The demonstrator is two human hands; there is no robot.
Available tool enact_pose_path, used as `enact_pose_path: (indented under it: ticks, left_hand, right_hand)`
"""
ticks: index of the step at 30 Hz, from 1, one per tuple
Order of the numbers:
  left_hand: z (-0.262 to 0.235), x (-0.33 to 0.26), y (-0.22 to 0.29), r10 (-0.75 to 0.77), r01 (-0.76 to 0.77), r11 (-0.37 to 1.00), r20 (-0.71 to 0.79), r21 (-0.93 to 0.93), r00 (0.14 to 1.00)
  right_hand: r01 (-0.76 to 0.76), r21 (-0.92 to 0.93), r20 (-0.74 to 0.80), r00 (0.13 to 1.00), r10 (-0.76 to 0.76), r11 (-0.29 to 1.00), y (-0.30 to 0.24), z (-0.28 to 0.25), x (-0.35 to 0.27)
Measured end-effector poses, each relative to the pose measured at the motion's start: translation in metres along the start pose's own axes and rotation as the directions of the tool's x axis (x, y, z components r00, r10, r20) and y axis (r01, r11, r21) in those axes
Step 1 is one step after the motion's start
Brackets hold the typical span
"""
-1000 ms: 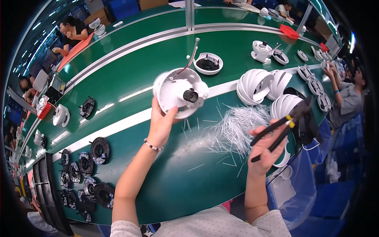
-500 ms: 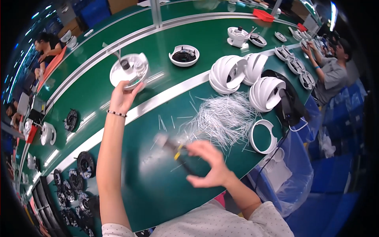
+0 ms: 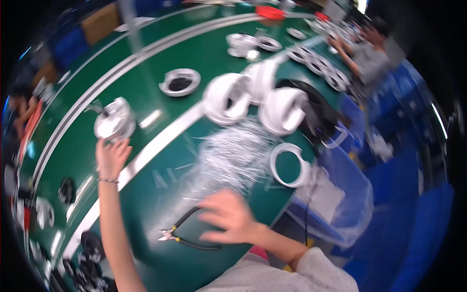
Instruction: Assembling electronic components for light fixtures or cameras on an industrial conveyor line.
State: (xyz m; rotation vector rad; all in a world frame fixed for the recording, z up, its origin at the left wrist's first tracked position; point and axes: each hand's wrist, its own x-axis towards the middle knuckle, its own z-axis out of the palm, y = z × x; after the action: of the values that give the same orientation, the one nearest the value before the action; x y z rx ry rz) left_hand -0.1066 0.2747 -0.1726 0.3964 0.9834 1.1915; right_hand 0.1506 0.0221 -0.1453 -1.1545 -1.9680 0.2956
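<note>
My left hand [image 3: 113, 158] reaches out over the green conveyor, fingers spread. Its fingertips are right at the near edge of a white round housing [image 3: 114, 121] with a dark part inside; whether they touch is blurred. My right hand [image 3: 227, 218] is blurred and open above the work table. Beside it, a pair of cutting pliers [image 3: 168, 234] with black and yellow handles lies on the green surface, handles spread apart. A heap of thin white strips [image 3: 233, 153], probably cable ties or trimmings, lies beyond my right hand.
White curved shells [image 3: 226, 100] stand behind the heap, near a white ring [image 3: 287, 165] and a black bag [image 3: 316, 112]. A clear-lined bin [image 3: 335, 204] is at right. A white bowl-shaped part [image 3: 180, 82] sits on the conveyor. Another person [image 3: 372, 53] works at far right.
The pliers have left my right hand and lie on the table. My left hand's fingers have opened from the housing's rim. The view has swung right, shifting things leftward.
</note>
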Motion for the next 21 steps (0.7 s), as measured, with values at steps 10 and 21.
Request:
enact_pose_path:
  ticks: [10, 21]
  left_hand:
    - [-0.118, -0.005, 0.100, 0.776, -0.436, 0.538, -0.223, 0.722, 0.590]
    - [-0.198, 0.007, 0.115, 0.781, 0.277, 0.335, -0.430, 0.901, 0.453]
  right_hand:
    - [-0.586, -0.564, -0.400, 0.810, 0.428, 0.582, 0.090, -0.097, -0.076]
    - [-0.654, -0.530, -0.438, 0.756, 0.486, 0.540, 0.137, -0.094, -0.098]
